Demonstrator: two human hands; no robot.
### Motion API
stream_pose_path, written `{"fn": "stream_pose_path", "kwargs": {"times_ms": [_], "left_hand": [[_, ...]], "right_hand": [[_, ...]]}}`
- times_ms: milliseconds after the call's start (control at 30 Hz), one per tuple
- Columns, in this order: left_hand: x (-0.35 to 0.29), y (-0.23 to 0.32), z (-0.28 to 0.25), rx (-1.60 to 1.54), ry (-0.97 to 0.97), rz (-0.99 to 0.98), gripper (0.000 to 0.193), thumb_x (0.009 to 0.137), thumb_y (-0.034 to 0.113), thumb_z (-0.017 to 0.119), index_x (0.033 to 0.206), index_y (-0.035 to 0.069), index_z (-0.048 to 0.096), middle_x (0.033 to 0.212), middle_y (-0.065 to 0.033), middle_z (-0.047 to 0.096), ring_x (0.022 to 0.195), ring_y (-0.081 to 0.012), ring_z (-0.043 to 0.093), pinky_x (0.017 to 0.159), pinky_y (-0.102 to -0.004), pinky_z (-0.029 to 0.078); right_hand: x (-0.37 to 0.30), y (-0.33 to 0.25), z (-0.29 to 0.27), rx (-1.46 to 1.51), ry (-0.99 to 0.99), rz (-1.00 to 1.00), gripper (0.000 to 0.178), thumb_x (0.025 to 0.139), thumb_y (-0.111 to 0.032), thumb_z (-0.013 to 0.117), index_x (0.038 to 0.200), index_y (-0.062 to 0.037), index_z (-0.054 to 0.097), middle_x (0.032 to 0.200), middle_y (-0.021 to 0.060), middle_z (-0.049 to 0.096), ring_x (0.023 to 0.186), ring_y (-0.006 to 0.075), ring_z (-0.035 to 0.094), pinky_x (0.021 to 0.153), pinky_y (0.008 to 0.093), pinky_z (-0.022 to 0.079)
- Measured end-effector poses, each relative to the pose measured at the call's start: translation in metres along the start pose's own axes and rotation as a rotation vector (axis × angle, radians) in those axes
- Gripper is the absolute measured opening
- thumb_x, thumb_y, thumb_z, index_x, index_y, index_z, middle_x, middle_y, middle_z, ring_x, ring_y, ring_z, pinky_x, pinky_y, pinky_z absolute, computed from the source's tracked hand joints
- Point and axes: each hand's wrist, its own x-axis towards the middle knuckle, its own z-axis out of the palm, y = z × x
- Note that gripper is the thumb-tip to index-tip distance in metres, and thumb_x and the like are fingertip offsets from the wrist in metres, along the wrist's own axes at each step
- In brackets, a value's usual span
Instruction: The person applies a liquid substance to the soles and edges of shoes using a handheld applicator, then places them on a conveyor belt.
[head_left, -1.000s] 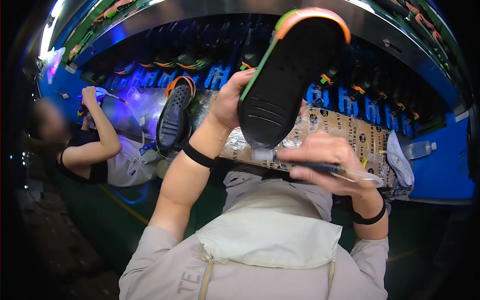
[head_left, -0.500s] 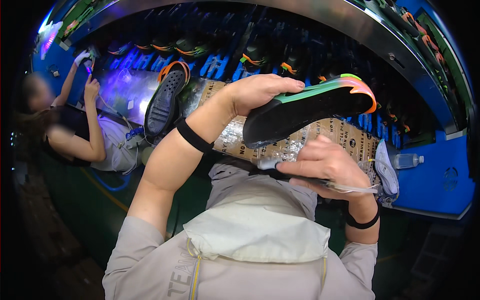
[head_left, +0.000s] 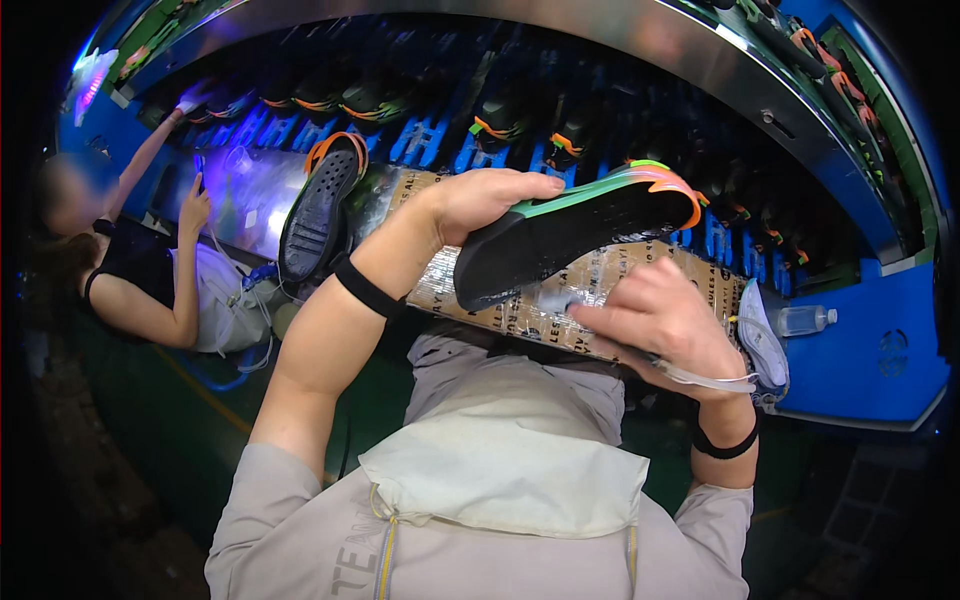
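My left hand [head_left: 485, 203] grips the edge of a shoe sole [head_left: 575, 240], which is tilted over the bench. Its inner face is black and glossy, and its rim runs from green to orange. In my right hand [head_left: 665, 318], closed, is a brush [head_left: 556, 301] with a pale, blurred tip and a clear thin tube trailing toward the wrist. The brush tip sits just below the sole's lower edge; whether they touch I cannot tell. To the left, a second black sole [head_left: 318, 215] with an orange rim leans on the bench.
Cardboard under clear film [head_left: 520, 315] covers part of the bench. Behind it runs a row of blue holders [head_left: 415, 142] carrying dark shoe parts, below a metal beam [head_left: 640, 22]. At right are a white shoe-shaped piece [head_left: 763, 340] and a clear bottle [head_left: 803, 320]. A co-worker [head_left: 150, 270] sits left.
My right hand has turned, bringing the brush a little upward and right. The view has shifted slightly, so the sole appears farther left. The co-worker's far hand has moved toward the holders.
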Motion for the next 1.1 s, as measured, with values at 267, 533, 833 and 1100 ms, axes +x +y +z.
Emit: {"fn": "stream_pose_path", "kwargs": {"times_ms": [267,533,833,1100], "left_hand": [[-0.007,-0.020,-0.023,-0.129,-0.019,0.028,0.039,0.112,0.031,0.060,0.130,-0.001,0.073,0.115,-0.0096,0.080,0.095,-0.0144,0.078,0.085,-0.0295,0.063],[-0.009,-0.042,-0.041,-0.295,-0.072,0.073,0.042,0.114,0.029,0.052,0.137,-0.003,0.068,0.128,-0.0150,0.077,0.110,-0.0190,0.077,0.096,-0.0337,0.063],[-0.022,-0.102,-0.015,-0.538,-0.243,0.129,0.066,0.111,0.036,0.030,0.155,-0.011,0.048,0.139,-0.0345,0.067,0.119,-0.0536,0.070,0.105,-0.0595,0.059],[-0.011,-0.120,-0.010,-0.730,-0.222,0.208,0.064,0.114,0.038,0.026,0.150,-0.007,0.055,0.136,-0.0254,0.072,0.118,-0.0369,0.075,0.107,-0.0525,0.060]], "right_hand": [[-0.005,0.009,-0.013,0.002,0.059,0.068,0.042,0.078,-0.006,0.087,0.119,-0.0112,0.081,0.087,0.0028,0.063,0.083,0.0247,0.058,0.077,0.0393,0.041],[0.002,0.008,0.006,0.255,0.061,0.076,0.035,0.085,-0.011,0.088,0.119,-0.0089,0.080,0.086,0.0060,0.067,0.080,0.0246,0.063,0.077,0.0393,0.045],[0.000,0.053,0.045,0.638,0.377,0.528,0.024,0.090,-0.010,0.083,0.114,-0.0043,0.084,0.095,0.0095,0.079,0.086,0.0159,0.071,0.078,0.0304,0.056],[0.012,0.030,0.097,0.074,0.467,0.238,0.039,0.086,-0.002,0.085,0.124,-0.0049,0.079,0.091,0.0131,0.072,0.078,0.0274,0.068,0.073,0.0356,0.055]]}}
